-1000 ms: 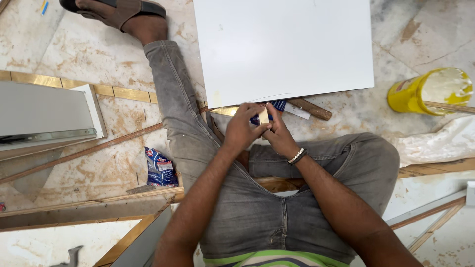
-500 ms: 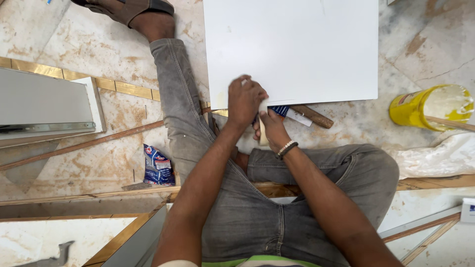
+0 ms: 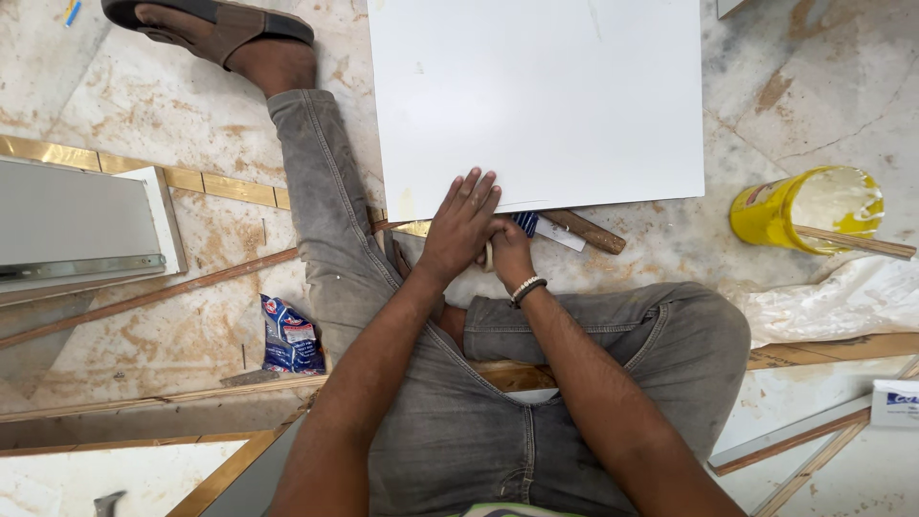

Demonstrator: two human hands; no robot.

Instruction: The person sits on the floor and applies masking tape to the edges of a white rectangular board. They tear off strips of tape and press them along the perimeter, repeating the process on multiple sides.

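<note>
White board (image 3: 536, 96): flat, rectangular, smooth matte face, thin pale edge, lying on a marble floor (image 3: 144, 115) that is mottled cream with rust-brown stains and a dusty, scuffed surface.

Left hand (image 3: 461, 225): palm down, fingers (image 3: 476, 191) straight and slightly fanned, tips resting on the board's near edge and just over onto its face. Nothing is gripped; the hand presses flat.

Right hand (image 3: 507, 251): tucked close under and beside the left, fingers curled tight toward the palm. A small pale, rounded item (image 3: 488, 255) shows between the two hands; what it is cannot be told, and whether the right fingers actually pinch it is hidden by the left hand. A beaded band (image 3: 526, 287) sits on the right wrist.

Just beyond the right knuckles, under the board's near edge: a blue-and-white tube (image 3: 541, 228) and a round brown wooden handle (image 3: 584, 231), both lying on the floor, touching or nearly touching the board.

Well to the right of the fingers: a yellow plastic tub (image 3: 780, 213), its inside coated with whitish paste, and a wooden stick (image 3: 847, 241) across its rim. Crumpled clear plastic sheet (image 3: 833, 302) lies near it.

Left of the fingers: grey worn denim leg (image 3: 325, 220), a blue printed pouch (image 3: 289, 335), thin wooden strips (image 3: 153, 297), a brass-coloured strip (image 3: 206, 184) and a grey panel (image 3: 77, 225).
</note>
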